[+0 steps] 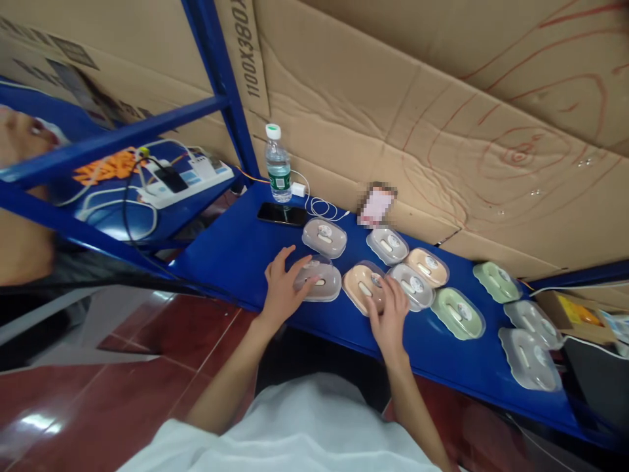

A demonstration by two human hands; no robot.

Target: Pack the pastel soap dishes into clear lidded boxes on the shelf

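Observation:
Several small plastic cases with clear lids lie on a blue shelf (236, 255). My left hand (284, 288) rests with spread fingers on the left side of a white case (322, 283). My right hand (390, 313) lies flat, fingers together but stretched, on the edge of a beige case (361, 285), next to a grey-white case (415, 285). Another white case (324, 237) sits just behind my left hand. Neither hand is wrapped round anything.
A water bottle (278, 167), a black phone (282, 214) and a white charger cable (319, 206) stand at the shelf's back. Green cases (457, 313) and grey cases (529, 357) lie to the right. A power strip (189, 180) sits on the left shelf. Cardboard lines the back wall.

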